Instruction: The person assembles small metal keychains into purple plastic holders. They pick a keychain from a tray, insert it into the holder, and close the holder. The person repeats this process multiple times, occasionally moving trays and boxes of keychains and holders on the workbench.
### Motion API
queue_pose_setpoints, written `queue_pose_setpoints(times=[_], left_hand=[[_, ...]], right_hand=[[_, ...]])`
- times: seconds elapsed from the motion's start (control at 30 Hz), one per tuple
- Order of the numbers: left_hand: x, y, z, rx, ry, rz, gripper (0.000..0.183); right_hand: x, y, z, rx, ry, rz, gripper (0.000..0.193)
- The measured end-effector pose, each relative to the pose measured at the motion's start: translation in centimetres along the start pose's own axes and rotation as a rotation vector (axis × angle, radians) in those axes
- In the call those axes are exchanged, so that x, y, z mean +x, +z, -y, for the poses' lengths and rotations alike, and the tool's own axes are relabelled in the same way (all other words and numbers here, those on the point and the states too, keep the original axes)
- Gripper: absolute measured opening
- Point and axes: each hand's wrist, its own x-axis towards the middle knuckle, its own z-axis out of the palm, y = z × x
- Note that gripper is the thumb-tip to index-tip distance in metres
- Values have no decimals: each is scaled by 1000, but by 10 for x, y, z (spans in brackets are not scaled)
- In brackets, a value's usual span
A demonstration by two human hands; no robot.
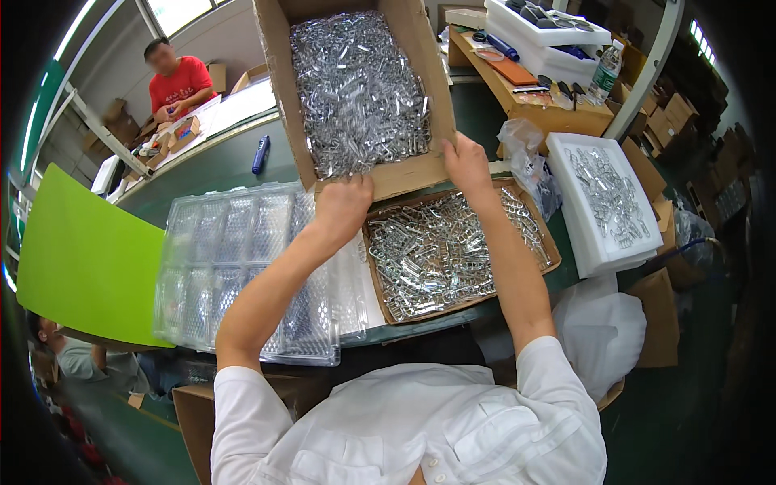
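A cardboard box full of small shiny metal pieces is at the far middle, its open top tilted toward me. My left hand is closed on its near edge, close to the left corner. At the near right corner, my right hand grips the cardboard, thumb up. Below my hands lies a shallow cardboard tray with many similar silvery metal pieces. My right forearm passes over this tray. Under my left forearm are clear plastic compartment trays.
A bright green panel stands at the left. On the right, a white foam box carries more metal pieces beside a clear plastic bag. A blue marker-like object lies on the bench. Another person in red sits beyond.
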Motion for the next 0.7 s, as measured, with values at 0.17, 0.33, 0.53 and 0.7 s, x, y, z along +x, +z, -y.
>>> queue_pose_setpoints(times=[0.17, 0.33, 0.53, 0.7], left_hand=[[43, -81, 9, -329, -122, 496, 65], [141, -39, 100, -394, -502, 74, 72], [176, 31, 99, -318, -884, 8, 100], [162, 33, 63, -313, -772, 85, 92]], right_hand=[[-25, -6, -3, -88, -87, -52, 22], [-45, 2, 4, -80, -65, -56, 21], [-75, 10, -17, 38, -34, -41, 25], [-70, 12, -29, 127, 66, 3, 32]])
